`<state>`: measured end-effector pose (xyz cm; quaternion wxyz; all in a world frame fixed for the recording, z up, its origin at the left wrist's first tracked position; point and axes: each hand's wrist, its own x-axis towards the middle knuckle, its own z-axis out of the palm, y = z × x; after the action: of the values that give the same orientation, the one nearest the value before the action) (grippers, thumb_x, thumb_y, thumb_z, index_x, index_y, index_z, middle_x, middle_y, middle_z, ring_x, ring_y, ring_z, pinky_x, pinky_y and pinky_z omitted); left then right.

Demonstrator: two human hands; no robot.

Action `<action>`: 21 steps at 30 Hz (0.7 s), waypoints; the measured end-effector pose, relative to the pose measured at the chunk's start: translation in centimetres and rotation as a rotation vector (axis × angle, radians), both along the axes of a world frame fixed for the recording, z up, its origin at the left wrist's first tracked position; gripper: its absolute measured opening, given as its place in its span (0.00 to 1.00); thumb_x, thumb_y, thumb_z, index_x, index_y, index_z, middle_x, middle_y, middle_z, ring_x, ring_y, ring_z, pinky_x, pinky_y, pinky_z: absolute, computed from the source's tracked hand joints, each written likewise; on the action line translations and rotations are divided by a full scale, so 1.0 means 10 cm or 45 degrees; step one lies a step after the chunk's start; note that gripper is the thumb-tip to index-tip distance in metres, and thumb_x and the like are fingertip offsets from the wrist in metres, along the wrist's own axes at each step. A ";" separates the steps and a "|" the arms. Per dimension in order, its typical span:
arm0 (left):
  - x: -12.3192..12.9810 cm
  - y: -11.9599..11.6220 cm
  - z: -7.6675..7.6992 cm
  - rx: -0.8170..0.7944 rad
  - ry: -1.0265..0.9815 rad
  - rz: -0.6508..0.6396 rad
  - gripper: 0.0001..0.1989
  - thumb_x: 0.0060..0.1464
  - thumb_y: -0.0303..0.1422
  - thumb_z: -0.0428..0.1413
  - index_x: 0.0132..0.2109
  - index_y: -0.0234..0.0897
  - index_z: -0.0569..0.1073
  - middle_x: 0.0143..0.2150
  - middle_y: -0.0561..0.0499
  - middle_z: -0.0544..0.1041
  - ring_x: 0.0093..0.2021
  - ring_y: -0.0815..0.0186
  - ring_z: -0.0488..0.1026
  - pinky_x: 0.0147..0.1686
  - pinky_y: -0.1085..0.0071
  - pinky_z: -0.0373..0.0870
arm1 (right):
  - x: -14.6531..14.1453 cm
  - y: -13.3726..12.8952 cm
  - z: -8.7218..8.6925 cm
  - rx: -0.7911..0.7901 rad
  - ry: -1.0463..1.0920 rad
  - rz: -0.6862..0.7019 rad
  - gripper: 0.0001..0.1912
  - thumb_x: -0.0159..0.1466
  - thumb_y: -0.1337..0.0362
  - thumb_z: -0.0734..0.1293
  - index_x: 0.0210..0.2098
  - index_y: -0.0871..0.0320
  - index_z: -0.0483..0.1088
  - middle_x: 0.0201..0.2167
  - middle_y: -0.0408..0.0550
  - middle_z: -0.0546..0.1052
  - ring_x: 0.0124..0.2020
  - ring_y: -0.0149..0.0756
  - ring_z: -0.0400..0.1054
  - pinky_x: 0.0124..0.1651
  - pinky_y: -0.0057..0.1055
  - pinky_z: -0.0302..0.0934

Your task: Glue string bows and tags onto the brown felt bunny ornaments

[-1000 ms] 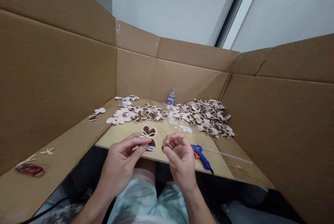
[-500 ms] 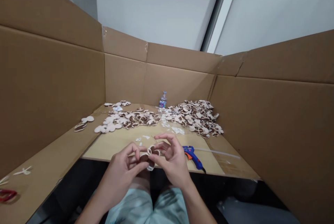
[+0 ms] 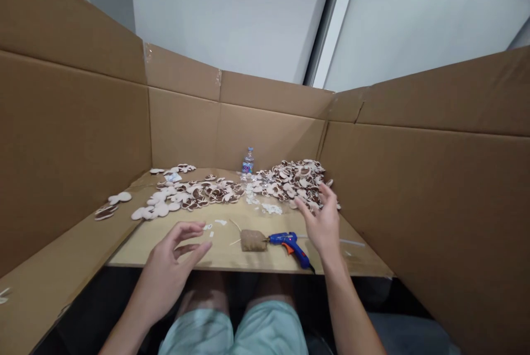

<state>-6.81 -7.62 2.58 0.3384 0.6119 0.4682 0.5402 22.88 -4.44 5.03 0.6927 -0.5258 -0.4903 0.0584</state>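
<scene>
My left hand (image 3: 176,258) hovers open over the pale wooden board (image 3: 232,255), its fingers apart and holding nothing, close to small white scraps (image 3: 210,228). My right hand (image 3: 321,220) is raised and open at the near edge of a heap of brown-and-cream cutouts (image 3: 296,181). A tan burlap-like bundle (image 3: 253,240) lies on the board between my hands, with thin sticks poking out on its left. To its right rests a blue-and-orange hot glue gun (image 3: 287,244). A second spread of cutouts (image 3: 186,194) lies further left.
Cardboard walls (image 3: 74,145) rise on the left, back and right of the board. A plastic water bottle (image 3: 247,163) stands at the back. A few cutouts (image 3: 106,211) lie on the left cardboard flap, and a glue stick (image 3: 351,243) lies beyond the glue gun.
My hands have moved apart and no longer hold the cutout between them. The right hand has risen toward the heap. A tan bundle now lies on the board. The view has shifted left.
</scene>
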 end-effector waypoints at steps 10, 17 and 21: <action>0.39 -0.54 0.06 0.596 0.098 -0.260 0.07 0.55 0.27 0.59 0.41 0.42 0.76 0.37 0.52 0.77 0.37 0.67 0.75 0.36 0.75 0.73 | -0.90 -0.73 -0.33 0.198 0.860 1.287 0.13 0.57 0.64 0.74 0.38 0.53 0.67 0.24 0.38 0.73 0.26 0.27 0.64 0.31 0.25 0.59; 0.48 -0.66 0.02 0.803 0.071 -0.239 0.18 0.49 0.21 0.62 0.47 0.42 0.77 0.41 0.47 0.77 0.42 0.62 0.74 0.40 0.67 0.74 | -1.27 -0.95 -0.35 0.073 1.122 1.499 0.14 0.54 0.63 0.76 0.34 0.52 0.67 0.22 0.36 0.72 0.27 0.27 0.64 0.36 0.25 0.61; 0.47 -0.70 0.06 0.843 0.055 -0.199 0.17 0.48 0.20 0.63 0.45 0.43 0.78 0.39 0.48 0.78 0.40 0.62 0.74 0.37 0.67 0.75 | -1.36 -1.01 -0.36 -0.010 1.248 1.481 0.16 0.51 0.60 0.77 0.33 0.51 0.67 0.21 0.36 0.69 0.27 0.27 0.63 0.37 0.23 0.63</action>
<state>-2.16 -14.67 3.15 0.1518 0.7340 0.2259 0.6223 9.32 -14.59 1.47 0.6869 -0.0988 -0.3245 0.6427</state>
